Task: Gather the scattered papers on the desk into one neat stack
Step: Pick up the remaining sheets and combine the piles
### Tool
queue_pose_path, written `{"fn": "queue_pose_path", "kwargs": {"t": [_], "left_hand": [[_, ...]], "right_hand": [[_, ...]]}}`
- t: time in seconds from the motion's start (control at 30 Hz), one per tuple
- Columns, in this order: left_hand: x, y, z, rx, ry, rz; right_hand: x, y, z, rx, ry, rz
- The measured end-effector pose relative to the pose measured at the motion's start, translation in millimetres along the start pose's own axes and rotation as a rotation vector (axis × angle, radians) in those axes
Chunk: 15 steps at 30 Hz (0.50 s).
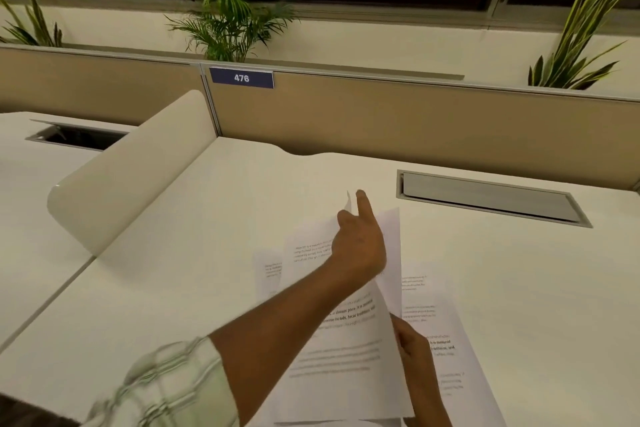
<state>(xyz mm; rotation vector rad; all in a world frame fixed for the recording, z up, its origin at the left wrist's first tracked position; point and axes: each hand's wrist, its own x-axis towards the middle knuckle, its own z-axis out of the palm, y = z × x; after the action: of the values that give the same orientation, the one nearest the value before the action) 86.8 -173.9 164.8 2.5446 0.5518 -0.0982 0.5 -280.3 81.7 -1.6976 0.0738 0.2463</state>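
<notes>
Several printed white papers [339, 350] lie overlapping near the front of the white desk [194, 253]. My left hand [358, 246] reaches across them and pinches the far edge of a lifted sheet [389, 236], with the forefinger sticking up. My right hand [414, 354] grips the right edge of the papers held above the desk. More sheets rest flat underneath, one [446, 340] showing at the right and another [268, 274] peeking out at the left.
A closed cable hatch [491, 198] is set into the desk at the back right. A rounded cream divider [128, 166] slants along the left side. A tan partition [415, 114] with a "476" label [241, 78] stands behind, with plants above it.
</notes>
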Motion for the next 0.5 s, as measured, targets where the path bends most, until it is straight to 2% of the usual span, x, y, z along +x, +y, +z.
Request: {"fn": "queue_pose_path", "kwargs": {"t": [0.03, 0.13, 0.23, 0.37, 0.5], "left_hand": [[2, 0, 4, 0.023, 0.002, 0.002], [2, -1, 16, 0.114, 0.005, 0.044], [-1, 0, 24, 0.135, -0.007, 0.081], [0, 0, 36, 0.125, -0.045, 0.079], [-3, -5, 40, -0.063, -0.163, 0.048]], "right_hand": [[0, -4, -1, 0.079, 0.018, 0.069], [-2, -14, -5, 0.165, -0.12, 0.245], [-3, -11, -9, 0.135, -0.138, 0.193], [-8, -6, -12, 0.09, -0.184, 0.263], [-4, 6, -18, -0.022, -0.107, 0.23]]}}
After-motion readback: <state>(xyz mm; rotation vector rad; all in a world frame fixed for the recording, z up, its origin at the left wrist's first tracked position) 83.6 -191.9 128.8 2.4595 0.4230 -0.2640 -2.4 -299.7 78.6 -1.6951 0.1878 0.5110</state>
